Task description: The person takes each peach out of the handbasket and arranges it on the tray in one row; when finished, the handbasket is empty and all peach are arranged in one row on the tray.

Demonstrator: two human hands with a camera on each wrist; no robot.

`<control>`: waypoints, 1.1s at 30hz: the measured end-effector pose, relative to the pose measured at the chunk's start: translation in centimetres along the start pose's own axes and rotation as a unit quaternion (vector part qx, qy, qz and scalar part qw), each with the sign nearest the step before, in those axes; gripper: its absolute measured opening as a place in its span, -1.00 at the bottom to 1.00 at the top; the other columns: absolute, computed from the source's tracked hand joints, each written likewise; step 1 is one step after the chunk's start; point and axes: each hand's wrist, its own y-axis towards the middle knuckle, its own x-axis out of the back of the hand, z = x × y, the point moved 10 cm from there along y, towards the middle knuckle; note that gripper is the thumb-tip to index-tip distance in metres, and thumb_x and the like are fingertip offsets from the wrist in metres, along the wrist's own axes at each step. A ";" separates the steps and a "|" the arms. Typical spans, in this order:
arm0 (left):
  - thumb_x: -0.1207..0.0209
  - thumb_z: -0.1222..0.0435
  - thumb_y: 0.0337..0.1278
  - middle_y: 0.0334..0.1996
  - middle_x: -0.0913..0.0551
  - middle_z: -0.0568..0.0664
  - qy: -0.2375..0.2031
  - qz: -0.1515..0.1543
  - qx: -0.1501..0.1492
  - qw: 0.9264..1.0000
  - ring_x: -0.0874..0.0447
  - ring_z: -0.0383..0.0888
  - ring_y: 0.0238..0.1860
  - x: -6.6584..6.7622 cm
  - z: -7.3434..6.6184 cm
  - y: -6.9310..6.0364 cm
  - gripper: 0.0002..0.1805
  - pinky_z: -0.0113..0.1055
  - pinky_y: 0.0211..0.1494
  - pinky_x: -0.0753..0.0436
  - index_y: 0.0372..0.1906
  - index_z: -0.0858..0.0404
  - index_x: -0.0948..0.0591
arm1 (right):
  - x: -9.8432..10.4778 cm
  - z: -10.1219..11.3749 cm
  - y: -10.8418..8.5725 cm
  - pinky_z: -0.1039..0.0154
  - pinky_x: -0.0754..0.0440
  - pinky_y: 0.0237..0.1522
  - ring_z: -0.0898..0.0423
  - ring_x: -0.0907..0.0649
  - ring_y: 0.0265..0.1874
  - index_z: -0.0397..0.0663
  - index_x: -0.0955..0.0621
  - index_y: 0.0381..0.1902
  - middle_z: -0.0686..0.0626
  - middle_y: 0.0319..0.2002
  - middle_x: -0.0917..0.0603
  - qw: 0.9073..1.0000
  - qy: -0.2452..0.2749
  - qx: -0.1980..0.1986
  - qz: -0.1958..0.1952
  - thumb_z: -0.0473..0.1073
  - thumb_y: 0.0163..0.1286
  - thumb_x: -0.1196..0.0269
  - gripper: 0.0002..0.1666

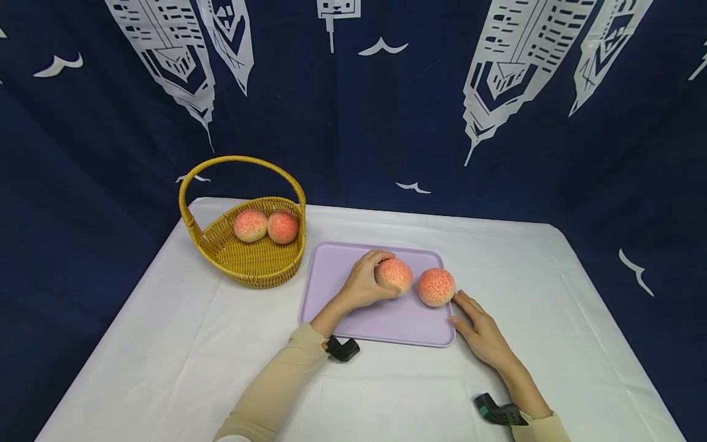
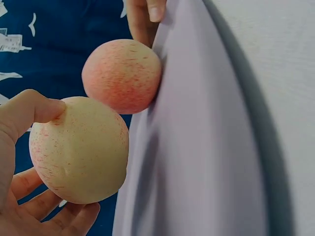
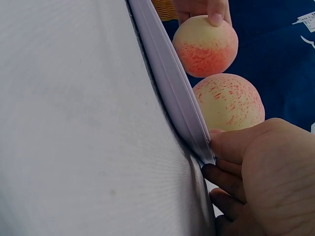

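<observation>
My left hand [image 1: 366,281] holds a pink and cream peach [image 1: 395,274] over the lilac tray [image 1: 375,325]. In the left wrist view the thumb lies on the near side of this held peach [image 2: 81,152], and the other fingers reach around behind it. A second peach [image 1: 436,287] is on the tray near its right edge, just right of the held one. Beside that edge is my right hand [image 1: 486,337], its fingers extended and spread. In the right wrist view its thumb touches the tray rim [image 3: 177,98], close to the second peach [image 3: 229,103].
A yellow wicker basket [image 1: 256,270] with a tall arched handle stands left of the tray, with two peaches [image 1: 251,225] inside. White cloth [image 1: 182,344] covers the table. A dark blue curtain [image 1: 386,123] with white building prints hangs behind.
</observation>
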 end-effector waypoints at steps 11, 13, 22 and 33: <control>-0.49 0.24 -0.31 0.20 -0.56 0.06 0.003 0.011 -0.003 1.000 -0.47 0.03 0.21 -1.2 0.8 -0.5 -0.23 -0.01 0.32 -0.38 0.21 0.23 -0.52 | 0.0 0.1 -0.1 -0.42 -0.19 0.25 -0.46 -0.24 0.37 -0.33 -0.35 0.37 -0.46 0.38 -0.28 1.000 -0.001 0.001 -0.002 -0.21 0.42 -0.18 -0.38; -0.49 0.24 -0.31 0.20 -0.56 0.07 -0.001 0.010 -0.003 1.000 -0.47 0.04 0.22 -1.3 0.7 -0.5 -0.23 0.01 0.33 -0.37 0.21 0.23 -0.52 | 0.0 0.1 -0.1 -0.41 -0.19 0.24 -0.45 -0.25 0.36 -0.33 -0.35 0.37 -0.45 0.38 -0.29 1.000 -0.004 0.002 -0.003 -0.21 0.41 -0.18 -0.38; -0.47 0.24 -0.27 0.22 -0.52 0.07 0.001 0.017 0.007 1.000 -0.44 0.03 0.28 -1.9 0.7 -0.6 -0.21 0.01 0.38 -0.34 0.26 0.20 -0.51 | 0.2 0.2 -0.1 -0.37 -0.20 0.25 -0.44 -0.26 0.36 -0.31 -0.35 0.37 -0.44 0.38 -0.30 1.000 -0.013 0.004 -0.005 -0.20 0.42 -0.18 -0.38; -0.47 0.24 -0.27 0.24 -0.50 0.10 0.002 0.016 0.008 1.000 -0.44 0.05 0.29 -1.9 0.8 -0.6 -0.19 0.02 0.40 -0.32 0.28 0.21 -0.49 | 0.1 0.3 0.0 -0.38 -0.19 0.26 -0.44 -0.25 0.37 -0.33 -0.34 0.38 -0.44 0.38 -0.28 1.000 -0.008 -0.001 0.000 -0.20 0.42 -0.17 -0.37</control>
